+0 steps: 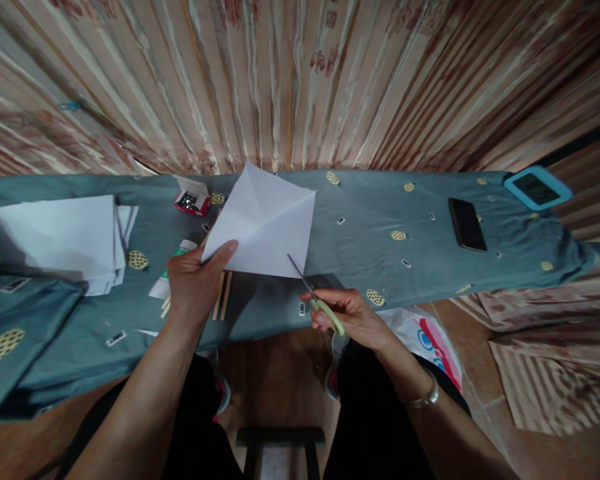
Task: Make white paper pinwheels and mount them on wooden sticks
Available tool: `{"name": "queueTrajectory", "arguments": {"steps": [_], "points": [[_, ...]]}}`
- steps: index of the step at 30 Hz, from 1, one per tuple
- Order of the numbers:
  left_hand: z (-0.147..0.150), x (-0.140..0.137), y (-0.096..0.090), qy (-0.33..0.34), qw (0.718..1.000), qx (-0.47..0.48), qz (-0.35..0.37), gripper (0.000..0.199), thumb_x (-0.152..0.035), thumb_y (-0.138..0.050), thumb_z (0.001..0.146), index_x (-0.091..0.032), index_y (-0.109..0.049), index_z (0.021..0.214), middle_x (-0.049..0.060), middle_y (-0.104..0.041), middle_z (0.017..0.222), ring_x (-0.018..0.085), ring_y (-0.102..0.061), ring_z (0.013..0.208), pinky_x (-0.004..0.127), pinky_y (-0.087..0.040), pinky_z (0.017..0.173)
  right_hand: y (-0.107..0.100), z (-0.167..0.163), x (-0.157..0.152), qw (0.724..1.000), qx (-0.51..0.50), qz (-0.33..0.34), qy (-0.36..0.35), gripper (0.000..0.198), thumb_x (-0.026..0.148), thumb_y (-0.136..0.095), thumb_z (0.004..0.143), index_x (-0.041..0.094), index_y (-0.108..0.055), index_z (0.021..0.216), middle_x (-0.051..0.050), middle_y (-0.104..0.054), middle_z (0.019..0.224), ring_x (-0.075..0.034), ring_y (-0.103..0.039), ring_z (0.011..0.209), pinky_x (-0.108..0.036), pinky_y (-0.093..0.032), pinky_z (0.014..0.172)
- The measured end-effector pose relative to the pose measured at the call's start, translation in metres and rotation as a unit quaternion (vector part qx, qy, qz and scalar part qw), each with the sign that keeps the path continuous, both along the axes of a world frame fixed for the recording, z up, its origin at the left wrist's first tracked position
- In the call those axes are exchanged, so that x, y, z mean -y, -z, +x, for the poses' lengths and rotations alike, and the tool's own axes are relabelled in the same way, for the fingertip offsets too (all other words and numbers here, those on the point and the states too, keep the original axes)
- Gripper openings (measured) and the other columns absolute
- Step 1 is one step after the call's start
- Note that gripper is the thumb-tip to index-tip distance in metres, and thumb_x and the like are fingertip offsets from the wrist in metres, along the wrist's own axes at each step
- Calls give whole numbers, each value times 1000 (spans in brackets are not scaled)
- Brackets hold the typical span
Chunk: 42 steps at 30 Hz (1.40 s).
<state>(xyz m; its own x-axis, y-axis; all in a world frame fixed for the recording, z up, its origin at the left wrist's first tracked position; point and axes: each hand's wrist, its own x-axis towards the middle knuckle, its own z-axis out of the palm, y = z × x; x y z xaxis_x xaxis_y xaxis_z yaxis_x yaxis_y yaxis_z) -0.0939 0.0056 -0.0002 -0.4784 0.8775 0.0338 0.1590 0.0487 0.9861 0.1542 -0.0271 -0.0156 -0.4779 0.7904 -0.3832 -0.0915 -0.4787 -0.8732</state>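
Note:
A creased white sheet of paper (275, 220) is held up over the table, its fold lines crossing near the middle. My left hand (193, 280) grips its lower left corner, thumb on top and fingers beneath. In my right hand (347, 313) are scissors (325, 310) with pale green handles. One dark blade lies over the paper near its lower right corner; the other blade is hidden. Under the left hand are a green and white glue tube (184, 248) and several thin wooden sticks (225, 297), partly covered by the paper.
A stack of white paper (55, 233) lies at the left. Behind the left hand stands a small open red box (193, 202) with shiny metal bits. To the right are a black phone (467, 225) and a blue-framed device (539, 187). A pleated curtain (280, 87) hangs along the far edge.

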Motion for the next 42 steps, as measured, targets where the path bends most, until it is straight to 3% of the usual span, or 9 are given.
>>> {"name": "queueTrajectory", "arguments": {"steps": [8,13,30,42], "points": [[3,1,-3,14,1000,10,-1,14,-32,-77,71,-23,-79,81,0,-77,83,20,-71,77,35,-59,79,2,0,0,1000,12,17,-10,41,40,-84,70,17,-74,103,3,-66,66,-7,-59,58,-19,-49,53],[7,2,-4,31,998,44,-13,25,-36,-79,68,-18,-79,87,3,-78,86,20,-70,76,37,-59,79,2,2,-1,999,6,31,-14,42,36,-84,70,18,-70,106,3,-67,69,-6,-57,58,-19,-47,55],[5,2,-3,29,999,32,-30,16,-35,-78,69,-25,-79,82,0,-77,82,21,-70,75,34,-59,73,0,-2,0,1000,11,-11,9,44,41,-88,62,17,-74,96,5,-62,60,-8,-60,58,-19,-48,52],[5,3,4,64,997,26,-23,18,-35,-77,72,-24,-78,86,1,-78,90,21,-71,84,34,-58,82,0,0,0,1000,16,11,-7,42,42,-84,68,18,-71,100,3,-67,69,-6,-58,58,-19,-49,56]]}}
